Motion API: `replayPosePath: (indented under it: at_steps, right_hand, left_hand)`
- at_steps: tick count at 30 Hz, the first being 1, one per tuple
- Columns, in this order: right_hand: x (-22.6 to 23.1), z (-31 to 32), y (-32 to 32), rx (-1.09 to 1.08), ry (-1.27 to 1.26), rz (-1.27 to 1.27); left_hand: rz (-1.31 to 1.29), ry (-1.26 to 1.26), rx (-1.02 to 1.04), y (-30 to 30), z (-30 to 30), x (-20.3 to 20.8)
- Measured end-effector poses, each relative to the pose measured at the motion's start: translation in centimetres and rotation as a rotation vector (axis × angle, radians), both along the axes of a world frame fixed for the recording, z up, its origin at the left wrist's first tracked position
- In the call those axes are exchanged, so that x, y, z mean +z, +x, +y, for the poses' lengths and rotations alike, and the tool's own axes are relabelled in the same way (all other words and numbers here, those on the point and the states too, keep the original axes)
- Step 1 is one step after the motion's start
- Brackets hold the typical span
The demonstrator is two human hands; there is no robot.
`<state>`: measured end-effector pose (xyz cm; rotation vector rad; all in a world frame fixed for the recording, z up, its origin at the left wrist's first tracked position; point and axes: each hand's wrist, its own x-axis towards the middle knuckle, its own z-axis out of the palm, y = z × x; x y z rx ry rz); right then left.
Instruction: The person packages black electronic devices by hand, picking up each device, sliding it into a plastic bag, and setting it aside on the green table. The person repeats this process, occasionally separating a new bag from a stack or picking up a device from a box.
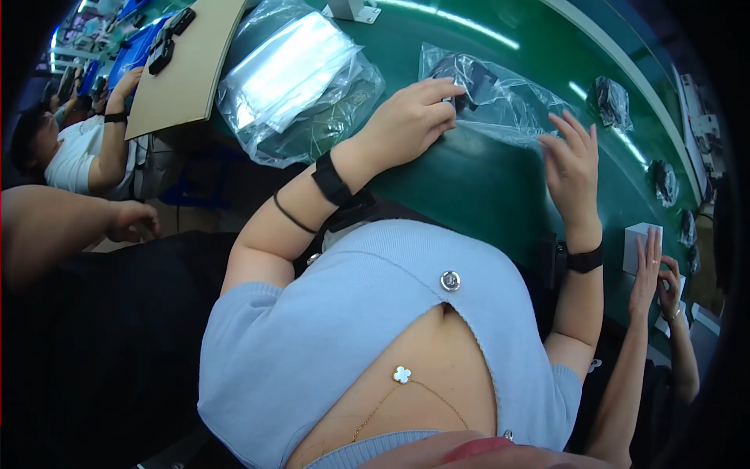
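A clear plastic bag (512, 105) lies on the green table (488, 176) in front of me, with a dark object (471, 76) inside its left end. My left hand (414, 121) reaches over that end, its fingers bent and closed at the bag's edge beside the dark object. The thumb's grip is partly hidden. At the bag's right end my right hand (572, 168) is raised with its fingers apart. Its thumb side is close to the plastic; whether it touches cannot be made out.
A heap of clear plastic bags (301, 78) lies left of my left hand, beside a cardboard sheet (187, 66). Wrapped dark packages (612, 103) line the table's right side. A co-worker's hands (652, 273) are at a white box (637, 248); another person's arm (62, 223) is at left.
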<state>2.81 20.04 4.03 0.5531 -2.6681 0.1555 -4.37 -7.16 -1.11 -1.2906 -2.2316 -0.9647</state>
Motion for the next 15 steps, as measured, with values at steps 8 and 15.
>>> replayPosePath:
  at_steps: [8, 15]
  right_hand:
    - [-3.3, 2.8, -1.8, 0.060, -1.065, -0.424]
    - [-8.2, 1.0, -7.2, -0.360, -0.307, -0.214]
  left_hand:
    - [-0.618, 0.083, 0.059, -0.1, 0.9, 1.4]
    - [0.006, 0.026, 0.269, -4.1, 3.7, -2.4]
